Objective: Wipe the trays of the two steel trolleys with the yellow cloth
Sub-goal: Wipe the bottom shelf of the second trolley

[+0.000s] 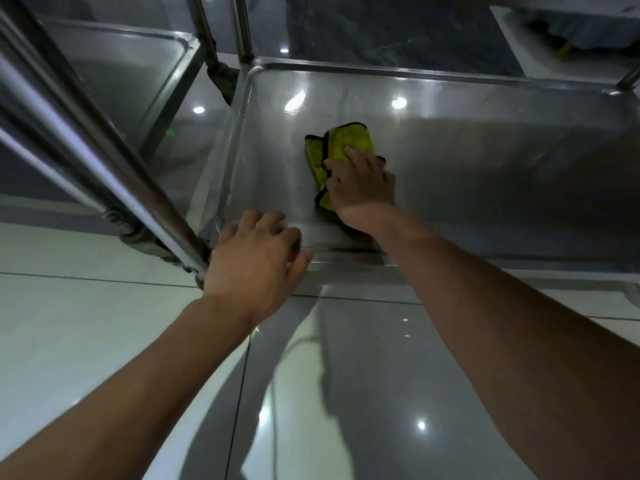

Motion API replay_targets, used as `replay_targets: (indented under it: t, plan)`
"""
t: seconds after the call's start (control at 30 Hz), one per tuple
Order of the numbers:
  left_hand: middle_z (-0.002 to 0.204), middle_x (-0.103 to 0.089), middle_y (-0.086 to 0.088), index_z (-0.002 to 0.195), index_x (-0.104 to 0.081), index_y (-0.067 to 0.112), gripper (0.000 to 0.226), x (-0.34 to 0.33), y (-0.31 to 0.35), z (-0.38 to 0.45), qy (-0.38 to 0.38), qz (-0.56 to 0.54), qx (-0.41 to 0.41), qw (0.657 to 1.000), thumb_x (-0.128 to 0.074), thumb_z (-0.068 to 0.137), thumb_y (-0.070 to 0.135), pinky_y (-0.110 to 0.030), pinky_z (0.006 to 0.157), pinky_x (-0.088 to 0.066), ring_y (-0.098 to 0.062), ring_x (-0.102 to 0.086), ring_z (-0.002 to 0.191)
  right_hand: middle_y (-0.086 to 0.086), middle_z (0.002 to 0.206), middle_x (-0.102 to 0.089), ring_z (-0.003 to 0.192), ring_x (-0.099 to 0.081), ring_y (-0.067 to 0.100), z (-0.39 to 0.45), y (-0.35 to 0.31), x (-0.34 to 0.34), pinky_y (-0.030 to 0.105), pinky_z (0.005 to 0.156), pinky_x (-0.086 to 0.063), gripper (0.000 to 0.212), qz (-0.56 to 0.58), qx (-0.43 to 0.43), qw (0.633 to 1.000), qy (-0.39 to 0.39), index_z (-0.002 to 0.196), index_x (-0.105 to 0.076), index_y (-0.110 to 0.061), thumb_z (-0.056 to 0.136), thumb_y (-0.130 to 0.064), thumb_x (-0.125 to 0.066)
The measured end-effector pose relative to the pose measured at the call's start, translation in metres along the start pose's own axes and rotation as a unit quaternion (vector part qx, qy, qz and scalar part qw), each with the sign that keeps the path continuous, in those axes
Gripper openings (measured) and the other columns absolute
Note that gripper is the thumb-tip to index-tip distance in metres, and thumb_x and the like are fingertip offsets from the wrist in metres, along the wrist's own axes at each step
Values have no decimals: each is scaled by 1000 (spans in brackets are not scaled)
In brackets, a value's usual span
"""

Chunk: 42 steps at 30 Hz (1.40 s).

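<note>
A yellow cloth (341,143) with black edging lies folded on the low steel tray (485,161) of the near trolley. My right hand (362,185) presses flat on the cloth, fingers spread and pointing away from me. My left hand (258,254) rests on the tray's near left rim, fingers curled over the edge beside the trolley's upright post (114,174). A second steel trolley's low tray (114,64) stands at the upper left, apart from both hands.
Glossy light floor tiles (86,323) spread below and to the left. A castor wheel (221,77) sits between the two trolleys. A white object (554,32) with something yellow stands at the top right. Steel posts rise at the tray's far left corner.
</note>
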<state>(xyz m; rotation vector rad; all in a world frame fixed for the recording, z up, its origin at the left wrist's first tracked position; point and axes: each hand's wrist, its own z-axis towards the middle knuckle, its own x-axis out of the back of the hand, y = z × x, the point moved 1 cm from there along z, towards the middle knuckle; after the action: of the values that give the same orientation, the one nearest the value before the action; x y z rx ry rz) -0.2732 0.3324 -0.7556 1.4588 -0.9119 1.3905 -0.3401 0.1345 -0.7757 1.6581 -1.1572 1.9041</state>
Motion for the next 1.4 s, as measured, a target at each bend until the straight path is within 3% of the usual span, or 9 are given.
replay_targets:
  t: [0.07, 0.13, 0.23, 0.43, 0.57, 0.8, 0.97, 1.1, 1.4]
  plan:
    - [109, -61, -5, 104, -70, 19, 27, 1, -6, -23, 30, -6, 10, 999, -51, 96, 37, -43, 78, -52, -29, -55, 101, -1, 162, -19, 149, -10, 25, -3, -23, -6, 51, 112, -16, 45, 6, 7, 1000, -11, 142, -43, -37, 97, -33, -38]
    - [110, -60, -8, 117, -68, 16, 28, 0, -10, -36, 22, -36, 10, 999, -55, 94, 26, -46, 73, -55, -31, -55, 103, -1, 163, -17, 149, -9, 24, -8, -47, -14, 49, 112, -15, 46, 24, 24, 999, -28, 143, -41, -34, 96, -31, -41]
    - [117, -58, -11, 129, -64, 16, 38, 1, -17, -40, 17, -79, 14, 997, -54, 92, 21, -48, 75, -55, -32, -52, 112, -2, 163, -16, 149, -7, 22, -12, -88, -30, 49, 112, -16, 45, 46, 67, 995, -50, 143, -42, -31, 97, -34, -45]
    - [112, -58, -11, 121, -66, 15, 40, 2, -22, -49, 35, -23, -5, 999, -66, 82, 15, -39, 58, -52, -34, -53, 106, -9, 162, -20, 149, -8, 16, -15, -116, -45, 45, 113, -14, 44, 90, 139, 983, -81, 140, -48, -39, 97, -37, -50]
    - [111, -61, -9, 130, -64, 19, 49, 3, -26, -51, 51, 26, -14, 998, -68, 81, 20, -39, 66, -49, -34, -55, 100, -15, 159, -28, 147, -18, 15, -15, -87, -29, 41, 113, -19, 41, 86, 146, 983, -72, 135, -53, -44, 94, -41, -56]
    - [116, -58, -10, 135, -60, 21, 52, 1, -22, -51, 41, 43, -9, 998, -66, 85, 31, -45, 78, -52, -35, -53, 106, -13, 159, -30, 145, -23, 20, -42, 26, 12, 41, 114, -21, 37, 54, 60, 997, -14, 135, -54, -43, 98, -44, -51]
    - [117, -57, -13, 136, -58, 18, 55, -2, -21, -52, 42, 57, -23, 997, -69, 84, 32, -48, 77, -54, -37, -53, 108, 1, 157, -37, 143, -32, 29, -75, 120, 48, 42, 119, -24, 36, 57, -13, 997, 57, 134, -60, -22, 99, -30, -57]
    - [117, -58, -13, 137, -58, 16, 57, -7, -23, -53, 59, 47, -47, 996, -70, 82, 29, -47, 72, -55, -38, -53, 105, 9, 157, -34, 144, -30, 30, -102, 176, 71, 33, 117, -23, 36, 48, -79, 993, 69, 135, -58, -15, 100, -21, -55]
    - [121, -52, -13, 127, -61, 8, 46, -16, -37, -60, 92, -71, -58, 991, -60, 83, 20, -44, 63, -59, -34, -50, 114, 9, 157, -35, 140, -33, 37, -117, 152, 59, 47, 112, -30, 39, -45, -90, 991, 87, 138, -54, -18, 99, -22, -51]
